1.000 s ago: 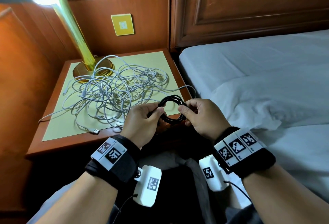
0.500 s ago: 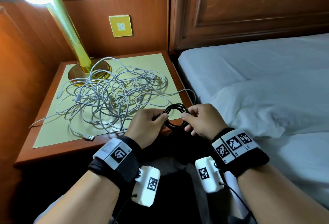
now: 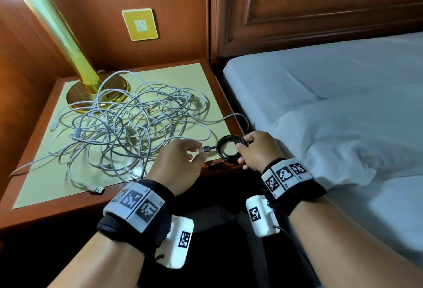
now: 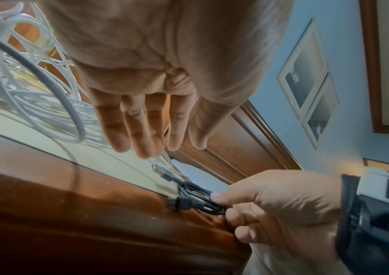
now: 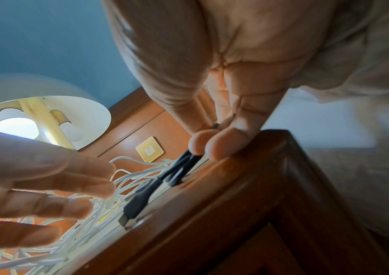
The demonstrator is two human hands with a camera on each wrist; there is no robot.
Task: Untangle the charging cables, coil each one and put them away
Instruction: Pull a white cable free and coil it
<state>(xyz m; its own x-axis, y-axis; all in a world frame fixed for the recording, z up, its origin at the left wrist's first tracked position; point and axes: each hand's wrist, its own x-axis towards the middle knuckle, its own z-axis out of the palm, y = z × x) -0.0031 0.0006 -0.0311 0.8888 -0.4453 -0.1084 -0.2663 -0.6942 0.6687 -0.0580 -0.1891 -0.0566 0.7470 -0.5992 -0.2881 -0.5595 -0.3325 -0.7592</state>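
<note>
A small coil of black cable (image 3: 229, 148) (image 4: 200, 201) (image 5: 179, 167) lies at the front right corner of the nightstand (image 3: 55, 210). My right hand (image 3: 256, 150) (image 4: 271, 204) (image 5: 210, 143) pinches its right side between thumb and fingers. The coil's USB plug (image 3: 206, 149) (image 5: 132, 210) sticks out to the left. My left hand (image 3: 180, 161) (image 4: 151, 119) (image 5: 47, 186) hovers just left of the plug, fingers straight and holding nothing. A big tangle of white cables (image 3: 128, 127) (image 4: 24, 93) covers the middle of the nightstand top.
A brass lamp (image 3: 91, 90) stands at the nightstand's back left, its base under some white loops. A loose white USB plug (image 3: 98, 189) lies near the front edge. A bed with white sheets (image 3: 332, 109) is on the right, a wall switch (image 3: 140, 24) behind.
Both hands held the black coil in the air before. Now the coil rests on the nightstand corner, the left hand has let go and spread, and only the right hand still pinches it.
</note>
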